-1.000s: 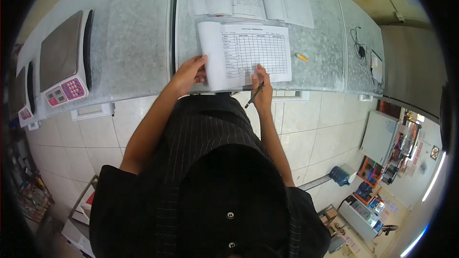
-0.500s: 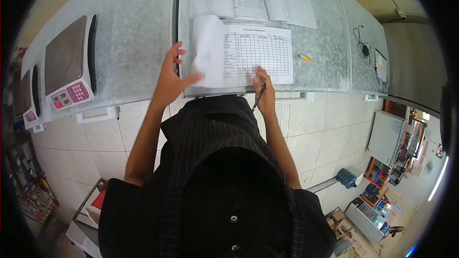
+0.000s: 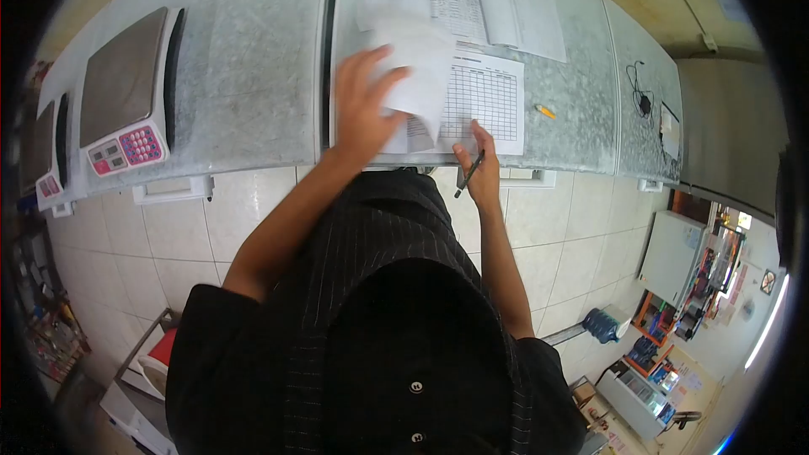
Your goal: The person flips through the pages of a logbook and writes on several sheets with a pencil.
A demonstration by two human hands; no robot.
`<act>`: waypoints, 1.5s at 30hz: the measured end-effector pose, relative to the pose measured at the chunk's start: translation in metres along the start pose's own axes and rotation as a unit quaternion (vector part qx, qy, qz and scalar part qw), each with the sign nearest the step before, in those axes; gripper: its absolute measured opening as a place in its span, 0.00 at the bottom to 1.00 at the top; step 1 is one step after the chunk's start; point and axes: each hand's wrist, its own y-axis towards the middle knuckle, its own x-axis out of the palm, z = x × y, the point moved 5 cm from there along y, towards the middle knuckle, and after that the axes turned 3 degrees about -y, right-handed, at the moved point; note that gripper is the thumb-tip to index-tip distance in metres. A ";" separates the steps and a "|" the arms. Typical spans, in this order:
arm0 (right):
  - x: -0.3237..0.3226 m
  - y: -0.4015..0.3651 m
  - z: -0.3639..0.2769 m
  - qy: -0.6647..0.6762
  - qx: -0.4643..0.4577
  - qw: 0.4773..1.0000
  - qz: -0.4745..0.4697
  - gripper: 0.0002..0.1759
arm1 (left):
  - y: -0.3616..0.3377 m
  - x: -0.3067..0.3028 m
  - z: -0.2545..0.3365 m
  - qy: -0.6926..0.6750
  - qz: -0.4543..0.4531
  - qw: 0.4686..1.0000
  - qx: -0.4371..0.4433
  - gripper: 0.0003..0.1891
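A white page [image 3: 421, 50] is lifted and curling over the left part of a printed table form [image 3: 489, 105], blurred by motion. My left hand [image 3: 364, 105] is at the page's left edge, open, its fingers apart and seemingly pushing against the paper. Part of the form's left columns is hidden under the page. My right hand [image 3: 480, 168] rests by the form's lower edge, closed on a dark pen [image 3: 469, 175] that slants down toward me. Its index finger stretches onto the form.
More printed sheets [image 3: 535, 13] lie at the back of the metal table [image 3: 253, 76]. An orange-yellow small object [image 3: 545, 110] sits right of the form. A scale [image 3: 126, 84] stands at the left, and a black cable [image 3: 645, 104] lies at the right.
My left hand has moved right, and the page that lay folded to the left now swings over the form. My right hand keeps the pen, which has tilted, near the form's edge.
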 end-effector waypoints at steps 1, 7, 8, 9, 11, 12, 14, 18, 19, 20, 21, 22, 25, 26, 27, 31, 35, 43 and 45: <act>-0.001 -0.002 -0.013 -0.005 -0.017 1.000 0.015 0.25 | 0.006 0.017 0.011 -0.064 0.020 0.998 0.000 0.28; -0.020 -0.014 0.018 0.168 -0.014 0.980 0.109 0.23 | -0.042 0.081 0.097 -0.351 -0.316 0.880 0.052 0.29; -0.028 -0.013 0.020 0.165 0.029 0.972 0.164 0.19 | -0.049 0.079 0.100 -0.354 -0.343 0.868 0.062 0.26; -0.035 -0.012 0.021 0.161 0.071 0.959 0.220 0.15 | -0.053 0.079 0.091 -0.352 -0.387 0.852 0.026 0.21; -0.040 -0.009 0.008 0.109 0.004 0.967 0.228 0.14 | -0.063 0.070 0.061 -0.346 -0.469 0.811 -0.045 0.10; -0.041 -0.011 0.003 0.079 0.013 0.973 0.217 0.13 | -0.061 0.060 0.048 -0.328 -0.430 0.840 -0.043 0.05; -0.042 -0.016 0.002 0.029 0.024 0.977 0.211 0.12 | -0.066 0.039 0.028 -0.297 -0.395 0.868 -0.049 0.02; -0.042 -0.018 0.007 0.071 0.038 0.972 0.223 0.14 | -0.091 0.014 0.000 -0.271 -0.414 0.860 -0.119 0.02; -0.041 -0.018 0.009 0.079 0.045 0.970 0.225 0.14 | -0.098 0.010 -0.003 -0.270 -0.417 0.856 -0.145 0.02; -0.042 -0.017 0.011 0.087 0.052 0.968 0.228 0.14 | -0.106 0.009 -0.006 -0.272 -0.415 0.852 -0.166 0.04; -0.042 -0.017 0.013 0.086 0.050 0.968 0.230 0.15 | -0.111 0.007 -0.008 -0.270 -0.416 0.850 -0.177 0.05; -0.042 -0.017 0.016 0.085 0.049 0.968 0.231 0.15 | -0.115 0.006 -0.010 -0.268 -0.417 0.848 -0.189 0.06; -0.043 -0.016 0.021 0.079 0.048 0.968 0.235 0.15 | -0.116 0.005 -0.011 -0.260 -0.415 0.846 -0.212 0.06; -0.043 -0.016 0.022 0.076 0.048 0.967 0.237 0.15 | -0.116 0.005 -0.012 -0.256 -0.414 0.846 -0.218 0.06; -0.043 -0.016 0.021 0.074 0.055 0.967 0.237 0.15 | -0.117 0.005 -0.015 -0.255 -0.409 0.850 -0.211 0.06; -0.044 -0.016 0.024 0.073 0.084 0.967 0.229 0.15 | -0.123 0.006 -0.026 -0.245 -0.403 0.859 -0.201 0.06; -0.043 -0.019 0.018 0.081 0.086 0.968 0.221 0.15 | -0.124 0.005 -0.027 -0.242 -0.394 0.861 -0.211 0.06; -0.045 -0.023 0.025 0.108 0.096 0.963 0.226 0.13 | -0.117 0.003 -0.021 -0.242 -0.383 0.863 -0.224 0.04; -0.046 -0.024 0.026 0.108 0.096 0.963 0.228 0.13 | -0.119 0.003 -0.020 -0.253 -0.379 0.864 -0.214 0.03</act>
